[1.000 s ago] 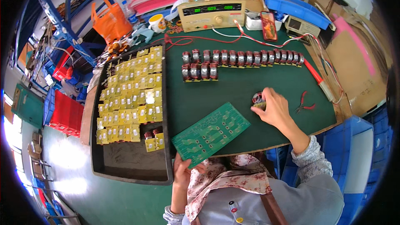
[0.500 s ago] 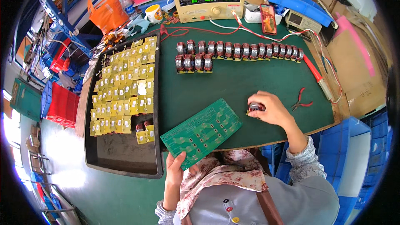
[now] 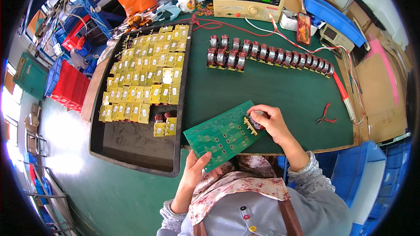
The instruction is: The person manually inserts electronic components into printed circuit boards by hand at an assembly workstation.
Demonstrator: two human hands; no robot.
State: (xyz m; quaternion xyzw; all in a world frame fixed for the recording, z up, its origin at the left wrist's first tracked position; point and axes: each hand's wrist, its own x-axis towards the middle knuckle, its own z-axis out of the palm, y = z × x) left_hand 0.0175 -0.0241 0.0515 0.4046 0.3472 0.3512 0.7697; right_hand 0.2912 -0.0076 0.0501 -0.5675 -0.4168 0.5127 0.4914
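My left hand point(image 3: 195, 169) grips the near-left corner of a green circuit board point(image 3: 210, 145), thumb on top. The board is tilted over the table's front edge and has rows of small slots. Between the fingers of my right hand point(image 3: 274, 126) is a wound toroid coil point(image 3: 259, 121) on a small yellow base board point(image 3: 250, 126). The coil is at the circuit board's right end, its yellow base turned toward the board. Whether the two touch I cannot tell. My right fingers partly hide the coil.
Left of the board stands a black tray point(image 3: 127, 146) of yellow-based parts. Rows of similar coils point(image 3: 280, 56) line the green table. Red-handled pliers point(image 3: 326, 108) and a red probe point(image 3: 341, 84) lie at right. A power supply point(image 3: 247, 5) and phone point(image 3: 303, 28) stand behind.
My right hand has brought the coil left from the table to the circuit board's right end and turned its yellow base into view. The whole view has shifted slightly.
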